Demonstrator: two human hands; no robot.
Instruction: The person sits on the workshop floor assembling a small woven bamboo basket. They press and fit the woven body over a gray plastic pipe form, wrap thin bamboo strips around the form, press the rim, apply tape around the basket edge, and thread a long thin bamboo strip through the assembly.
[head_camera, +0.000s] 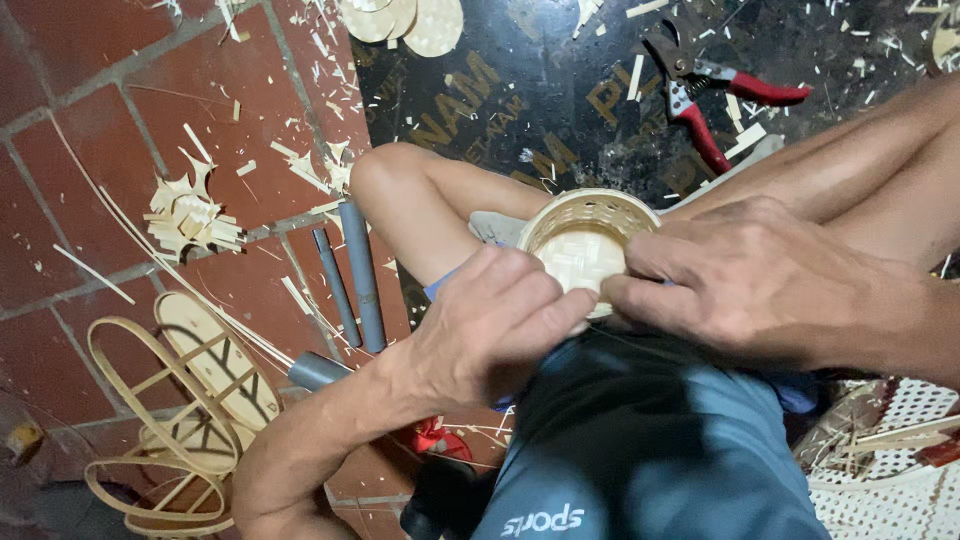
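Your left hand (490, 325) and your right hand (760, 285) meet over your lap, and both of them hold a small round bamboo basket (585, 240). The basket sits between your two hands, just past your fingertips, with its open side facing up at you. Your left hand is curled, and its thumb and first finger pinch the near rim of the basket. Your right hand lies mostly flat, with its fingers close together, and its fingertips press on the same near rim, right next to your left thumb. You can see the woven bottom (578, 258) inside the basket. Past your right hand, on a dark mat (520, 90), lie red-handled cutters (715, 95). To the left of your left hand, two grey tubes (352, 280) rest on the red tile floor (90, 130). Farther out on that side there is a heap of bamboo scraps (190, 215). Nearer to you, beside your left arm, are some bent bamboo hoops (170, 420). Little chips of bamboo are scattered all over the floor.
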